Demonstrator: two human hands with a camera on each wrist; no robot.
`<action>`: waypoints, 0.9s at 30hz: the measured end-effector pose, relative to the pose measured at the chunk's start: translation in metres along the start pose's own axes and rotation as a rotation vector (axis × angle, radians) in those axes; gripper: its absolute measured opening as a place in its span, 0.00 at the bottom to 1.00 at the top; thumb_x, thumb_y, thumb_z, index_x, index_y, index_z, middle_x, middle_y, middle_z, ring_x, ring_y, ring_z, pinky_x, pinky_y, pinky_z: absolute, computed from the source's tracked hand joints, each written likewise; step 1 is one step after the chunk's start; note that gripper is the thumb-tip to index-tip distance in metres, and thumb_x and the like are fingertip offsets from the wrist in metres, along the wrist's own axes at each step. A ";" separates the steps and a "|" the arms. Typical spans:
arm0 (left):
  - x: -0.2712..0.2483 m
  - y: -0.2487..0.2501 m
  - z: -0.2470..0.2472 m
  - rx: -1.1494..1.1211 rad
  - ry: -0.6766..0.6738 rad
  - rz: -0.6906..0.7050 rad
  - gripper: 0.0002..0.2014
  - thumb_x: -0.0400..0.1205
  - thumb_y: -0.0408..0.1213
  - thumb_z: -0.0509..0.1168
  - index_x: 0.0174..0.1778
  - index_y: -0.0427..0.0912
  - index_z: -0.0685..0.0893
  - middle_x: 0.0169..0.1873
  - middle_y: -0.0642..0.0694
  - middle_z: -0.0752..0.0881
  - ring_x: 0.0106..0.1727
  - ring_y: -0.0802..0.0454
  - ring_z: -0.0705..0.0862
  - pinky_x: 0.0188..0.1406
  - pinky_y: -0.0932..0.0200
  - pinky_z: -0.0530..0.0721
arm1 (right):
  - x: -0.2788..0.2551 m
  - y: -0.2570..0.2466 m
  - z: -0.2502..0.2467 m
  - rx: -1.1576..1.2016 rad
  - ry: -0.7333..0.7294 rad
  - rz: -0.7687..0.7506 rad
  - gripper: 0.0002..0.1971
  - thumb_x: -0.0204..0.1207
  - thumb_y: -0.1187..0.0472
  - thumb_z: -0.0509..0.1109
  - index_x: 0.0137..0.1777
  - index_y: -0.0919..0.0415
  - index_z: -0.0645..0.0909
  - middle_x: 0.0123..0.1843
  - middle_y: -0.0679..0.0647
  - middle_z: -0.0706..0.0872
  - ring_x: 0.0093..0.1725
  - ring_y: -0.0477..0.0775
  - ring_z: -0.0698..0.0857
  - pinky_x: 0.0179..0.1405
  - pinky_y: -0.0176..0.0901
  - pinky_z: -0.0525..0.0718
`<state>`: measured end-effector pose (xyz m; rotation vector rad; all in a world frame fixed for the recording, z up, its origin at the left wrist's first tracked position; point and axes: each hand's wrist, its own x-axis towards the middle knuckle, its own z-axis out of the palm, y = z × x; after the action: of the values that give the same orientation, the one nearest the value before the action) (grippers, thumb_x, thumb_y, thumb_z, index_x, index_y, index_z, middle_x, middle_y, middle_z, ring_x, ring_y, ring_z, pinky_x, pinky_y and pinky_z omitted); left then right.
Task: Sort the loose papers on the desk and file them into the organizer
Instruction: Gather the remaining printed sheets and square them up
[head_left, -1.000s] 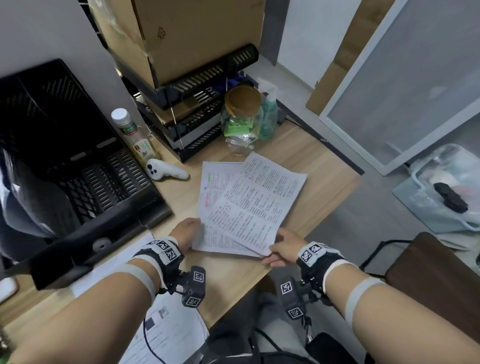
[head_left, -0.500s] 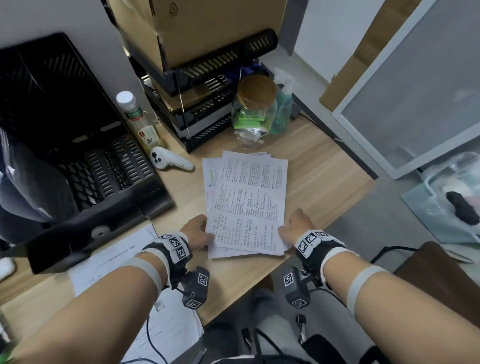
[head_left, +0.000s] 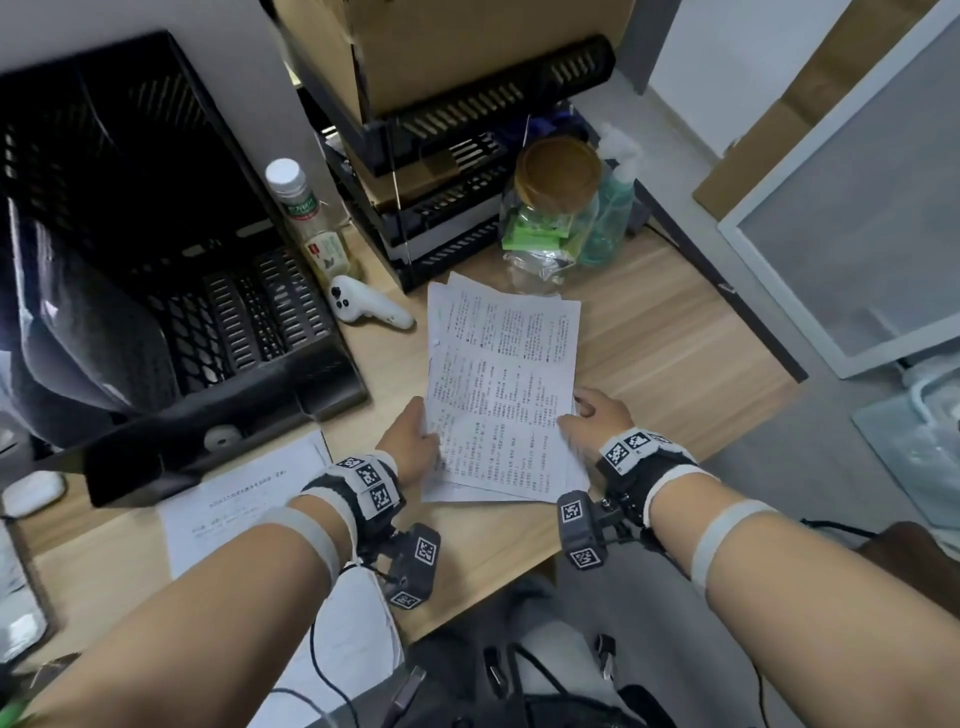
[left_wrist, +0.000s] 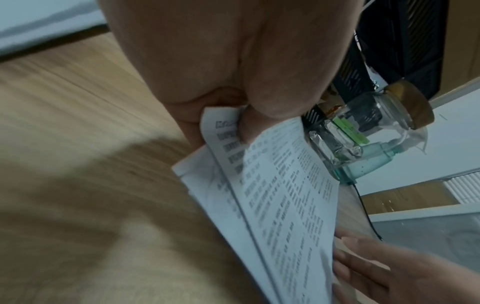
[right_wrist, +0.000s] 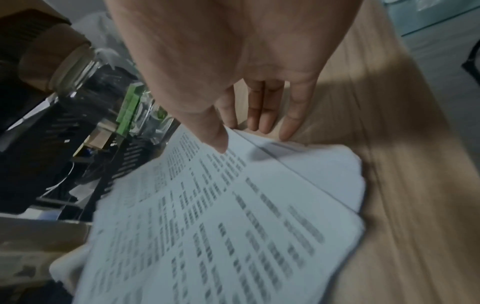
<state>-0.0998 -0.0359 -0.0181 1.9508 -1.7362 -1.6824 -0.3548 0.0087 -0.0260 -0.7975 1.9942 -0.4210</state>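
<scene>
A small stack of printed papers (head_left: 501, 395) lies on the wooden desk (head_left: 665, 353) between my hands. My left hand (head_left: 415, 439) pinches the stack's left edge, thumb on top; the left wrist view shows the papers (left_wrist: 272, 185) held between thumb and fingers. My right hand (head_left: 587, 421) rests with straight fingers (right_wrist: 265, 115) against the right edge of the papers (right_wrist: 233, 226), thumb tip on the top sheet. A black slotted organizer tray (head_left: 171, 291) sits at the left. Another black tiered organizer (head_left: 457, 208) stands behind the papers.
A bottle (head_left: 311, 218) and a white controller (head_left: 363, 309) lie between the organizers. A glass jar (head_left: 556, 213) and a teal spray bottle (head_left: 613, 202) stand beyond the papers. More sheets (head_left: 244, 504) lie at the near left. A cardboard box (head_left: 467, 47) tops the tiered organizer.
The fanned sheets have been squared into one straighter stack. Both hands have closed in on its two side edges.
</scene>
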 end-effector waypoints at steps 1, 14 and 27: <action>-0.007 0.001 -0.004 -0.021 -0.012 0.034 0.18 0.86 0.29 0.57 0.71 0.48 0.72 0.65 0.46 0.85 0.65 0.42 0.84 0.66 0.43 0.84 | 0.000 -0.003 -0.003 0.017 0.012 -0.004 0.23 0.73 0.59 0.71 0.70 0.53 0.79 0.60 0.49 0.82 0.61 0.54 0.83 0.53 0.37 0.76; -0.066 0.041 -0.064 -0.119 0.226 0.479 0.14 0.80 0.23 0.61 0.61 0.37 0.79 0.47 0.48 0.87 0.49 0.71 0.86 0.46 0.57 0.88 | -0.050 -0.119 -0.037 0.393 0.067 -0.450 0.14 0.78 0.71 0.67 0.55 0.50 0.79 0.57 0.54 0.86 0.61 0.59 0.85 0.66 0.61 0.83; -0.080 0.027 -0.061 -0.541 0.256 0.401 0.20 0.73 0.51 0.78 0.60 0.52 0.91 0.56 0.42 0.93 0.63 0.36 0.89 0.68 0.30 0.83 | -0.095 -0.115 -0.011 0.307 0.150 -0.678 0.09 0.75 0.71 0.69 0.51 0.60 0.76 0.43 0.45 0.81 0.42 0.43 0.80 0.42 0.30 0.77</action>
<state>-0.0585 -0.0240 0.0774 1.3954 -1.2911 -1.4770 -0.2867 -0.0111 0.1050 -1.2571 1.6837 -1.1751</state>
